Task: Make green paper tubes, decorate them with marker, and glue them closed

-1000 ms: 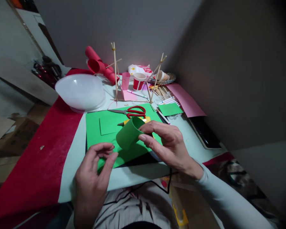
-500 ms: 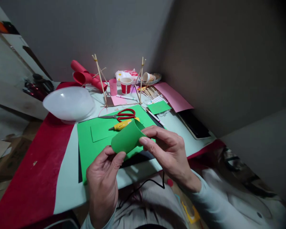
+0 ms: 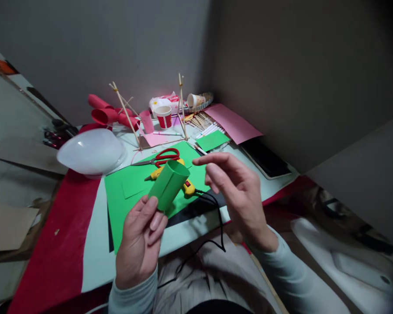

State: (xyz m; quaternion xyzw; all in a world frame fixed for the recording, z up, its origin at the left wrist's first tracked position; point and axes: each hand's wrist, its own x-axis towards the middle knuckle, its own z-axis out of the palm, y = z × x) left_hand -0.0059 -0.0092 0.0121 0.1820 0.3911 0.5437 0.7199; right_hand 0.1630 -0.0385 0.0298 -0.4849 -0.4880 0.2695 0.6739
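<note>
A green paper tube [image 3: 169,185], its seam facing me and its open end tilted up to the right, is pinched at the lower end by my left hand [image 3: 140,240]. My right hand [image 3: 237,196] hovers to the right, apart from the tube, fingers bent but separated and holding nothing. Behind the tube lies a yellow glue gun [image 3: 189,187], partly hidden, with a black cord [image 3: 221,226] running off toward my lap. Red-handled scissors [image 3: 168,156] rest just beyond it on a large green sheet [image 3: 118,218].
Stick frames [image 3: 127,113] stand at the back near a red-and-white paper cup [image 3: 163,117] and red paper rolls [image 3: 105,116]. A white translucent bowl [image 3: 91,150] sits at left. To the right are pink paper [image 3: 234,122], a smaller green piece [image 3: 212,140] and a dark tablet-like slab [image 3: 265,159].
My right hand has let go of the green tube and drawn away to the right. The tube has turned more upright in my left hand, bringing its seam into view.
</note>
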